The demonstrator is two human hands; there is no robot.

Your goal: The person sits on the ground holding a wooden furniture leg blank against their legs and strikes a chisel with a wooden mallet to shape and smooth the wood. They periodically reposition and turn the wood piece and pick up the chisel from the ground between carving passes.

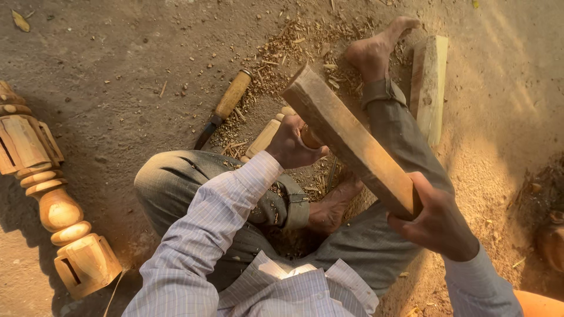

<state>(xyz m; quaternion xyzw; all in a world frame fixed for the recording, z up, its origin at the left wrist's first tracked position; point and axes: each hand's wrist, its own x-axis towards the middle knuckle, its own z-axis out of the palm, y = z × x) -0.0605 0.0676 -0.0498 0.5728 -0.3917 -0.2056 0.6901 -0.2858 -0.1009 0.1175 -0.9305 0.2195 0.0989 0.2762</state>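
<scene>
We sit on the dirt floor (117,70) with our legs folded, looking down at our own hands. Our right hand (437,226) is clenched around the lower end of a long wooden mallet (352,141), which slants up and to the left across the middle of the view, its far end raised above the shavings (294,53). Our left hand (294,144) is closed on the handle of a chisel (311,140), just under the mallet and mostly hidden by it. Beside that hand lies a pale turned workpiece (264,136), resting between our knees. A second chisel (226,105) with a wooden handle lies on the ground to the left. A split block (429,88) stands near our right foot (376,50). A carved post (53,194) lies well apart at the left edge.
</scene>
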